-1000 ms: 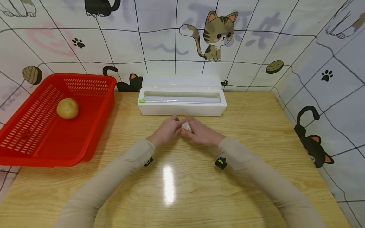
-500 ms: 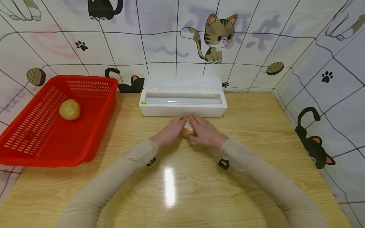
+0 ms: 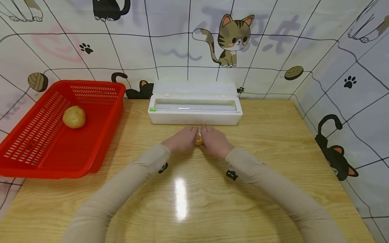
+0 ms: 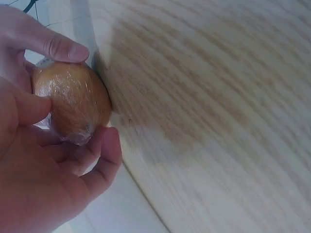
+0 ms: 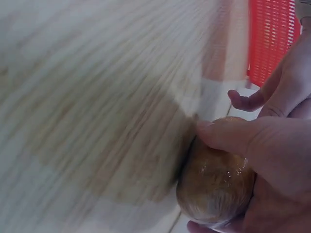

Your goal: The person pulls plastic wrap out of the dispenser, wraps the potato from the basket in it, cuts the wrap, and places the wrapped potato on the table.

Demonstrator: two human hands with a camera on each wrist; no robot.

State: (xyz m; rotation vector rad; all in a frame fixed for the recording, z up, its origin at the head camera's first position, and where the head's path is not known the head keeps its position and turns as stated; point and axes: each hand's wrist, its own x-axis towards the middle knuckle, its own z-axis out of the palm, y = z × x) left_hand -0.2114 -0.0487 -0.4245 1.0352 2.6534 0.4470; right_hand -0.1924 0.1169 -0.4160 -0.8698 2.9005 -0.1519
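A rounded, yellow-brown potato (image 3: 199,140) wrapped in shiny cling film is held between both hands, low over the table. My left hand (image 3: 183,139) has its thumb and curled fingers about one side, and in the left wrist view they press into the crinkled film on the potato (image 4: 73,99). On the other side my right hand (image 3: 215,141) grips it; the right wrist view has that thumb laid along the potato (image 5: 214,187). Just beyond the hands stands a white cling film box (image 3: 194,118), lid up, with a roll inside.
To the left a red plastic basket (image 3: 103,141) with slotted walls holds one unwrapped potato (image 3: 74,117). The wooden table (image 3: 258,195) meets cat-patterned walls at the back and right.
Both hands have shifted round the wrapped potato and drawn closer together, fingers now more curled. The potato has turned, showing more brown skin through the film. The basket and box stay put.
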